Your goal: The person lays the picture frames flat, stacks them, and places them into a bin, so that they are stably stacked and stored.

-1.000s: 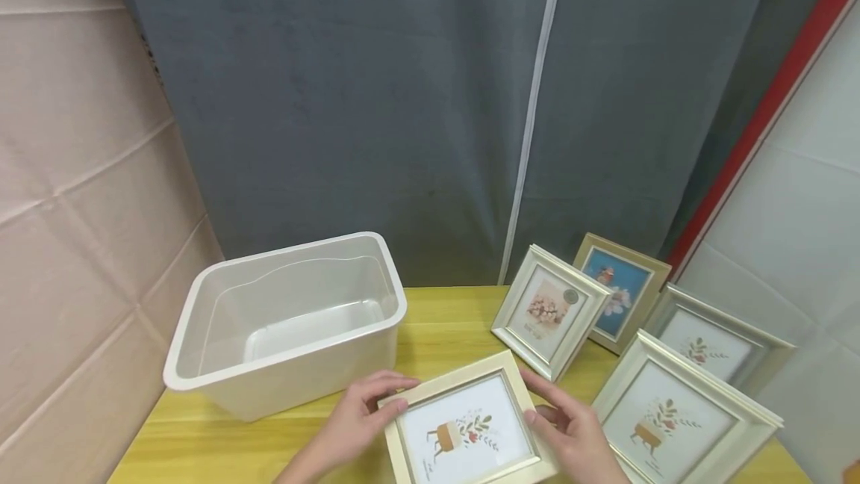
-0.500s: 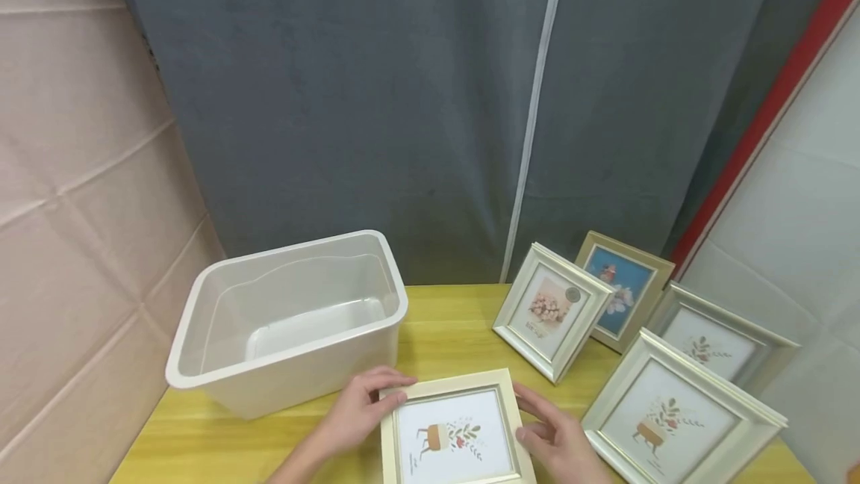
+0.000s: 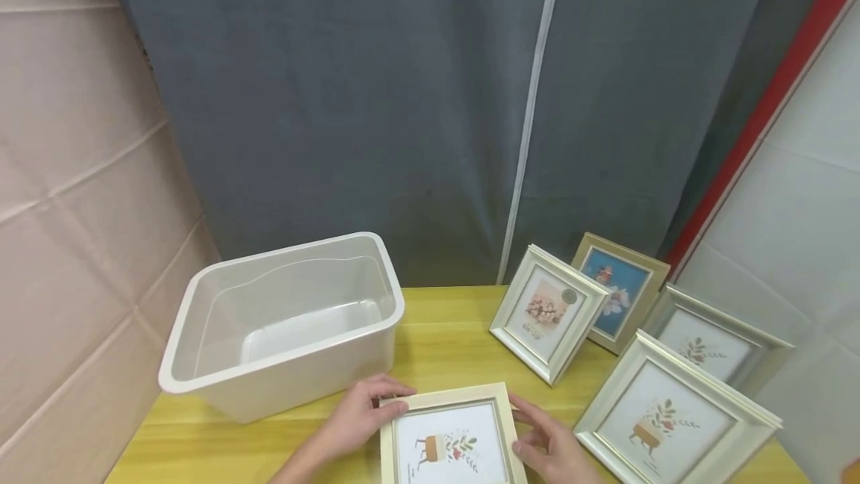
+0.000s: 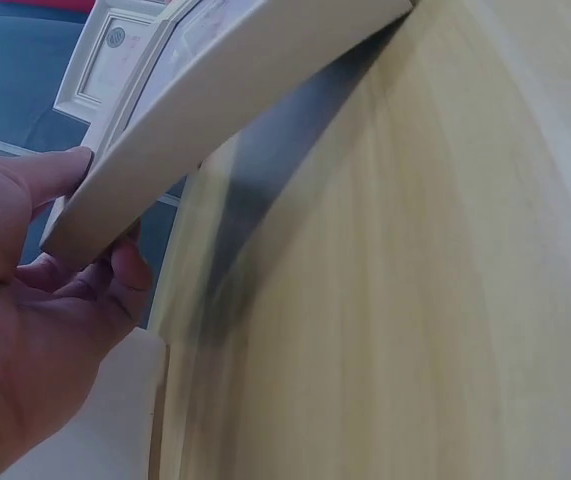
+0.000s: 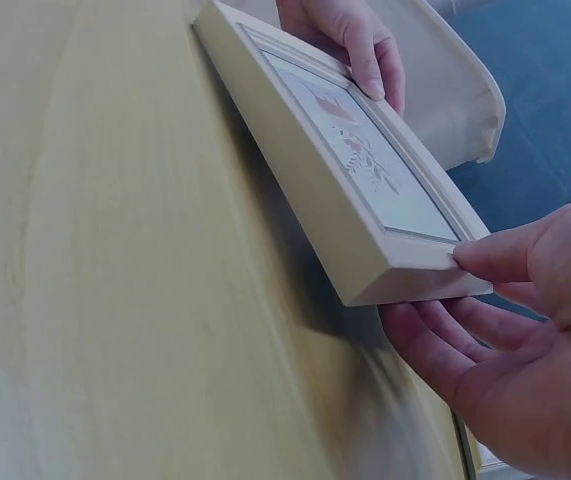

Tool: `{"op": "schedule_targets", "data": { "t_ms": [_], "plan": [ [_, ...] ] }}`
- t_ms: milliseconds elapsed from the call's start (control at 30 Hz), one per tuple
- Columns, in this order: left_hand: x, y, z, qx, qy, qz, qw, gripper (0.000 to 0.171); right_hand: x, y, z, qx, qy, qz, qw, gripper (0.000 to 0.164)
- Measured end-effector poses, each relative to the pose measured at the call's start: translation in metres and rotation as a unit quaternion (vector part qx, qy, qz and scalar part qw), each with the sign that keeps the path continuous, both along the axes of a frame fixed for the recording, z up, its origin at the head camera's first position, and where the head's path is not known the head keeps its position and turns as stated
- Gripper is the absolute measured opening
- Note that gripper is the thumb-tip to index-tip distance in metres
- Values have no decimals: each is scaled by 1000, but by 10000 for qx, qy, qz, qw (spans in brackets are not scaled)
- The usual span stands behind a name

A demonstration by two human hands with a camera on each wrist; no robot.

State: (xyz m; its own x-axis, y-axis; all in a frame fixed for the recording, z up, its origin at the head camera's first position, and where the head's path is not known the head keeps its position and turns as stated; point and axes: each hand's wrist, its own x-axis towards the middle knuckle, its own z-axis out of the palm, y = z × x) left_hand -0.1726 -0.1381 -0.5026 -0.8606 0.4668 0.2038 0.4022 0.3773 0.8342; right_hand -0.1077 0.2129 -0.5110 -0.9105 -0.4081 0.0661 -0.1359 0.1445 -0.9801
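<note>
On my feeds I see a cream picture frame [image 3: 449, 424], silvery inner edge, leafy sprigs printed on white, held between left hand [image 3: 361, 417] and right hand [image 3: 554, 445], each pinching one side, thumbs above, fingers beneath, far edge tilted clear of the table [image 3: 446, 327].

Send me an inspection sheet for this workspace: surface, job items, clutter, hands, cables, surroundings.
Surface: yellow wood-grain tabletop.
Job items: cream picture frame held picture side up, far edge raised; off-white plastic bin at left; pink-blossom frame, tan frame, front deer-print frame and rear silvery frame standing at right.
Clutter: orange item at right edge, cut off, unidentifiable.
Hands: left hand and right hand pinch the cream frame, thumbs on top, fingers beneath.
Cables: nothing seen.
Surroundings: dark grey curtain behind; pinkish wall covering left; white wall covering and red strip right.
</note>
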Motion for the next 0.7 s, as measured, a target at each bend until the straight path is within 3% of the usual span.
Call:
{"op": "schedule_targets", "data": {
  "t_ms": [200, 567, 700],
  "plan": [
    [-4, 2, -6, -153, -26, 15, 9999, 23, 2, -2, -3, 200, -534, -183, 9982, 71],
    [-7, 3, -18, -213, 17, -110, 9997, 19, 7, -9, -9, 260, -514, -356, 9977, 66],
    [-8, 3, -19, -294, -25, -63, 9995, 19, 8, -12, -11, 416, -528, -589, 9960, 66]
  ]
}}
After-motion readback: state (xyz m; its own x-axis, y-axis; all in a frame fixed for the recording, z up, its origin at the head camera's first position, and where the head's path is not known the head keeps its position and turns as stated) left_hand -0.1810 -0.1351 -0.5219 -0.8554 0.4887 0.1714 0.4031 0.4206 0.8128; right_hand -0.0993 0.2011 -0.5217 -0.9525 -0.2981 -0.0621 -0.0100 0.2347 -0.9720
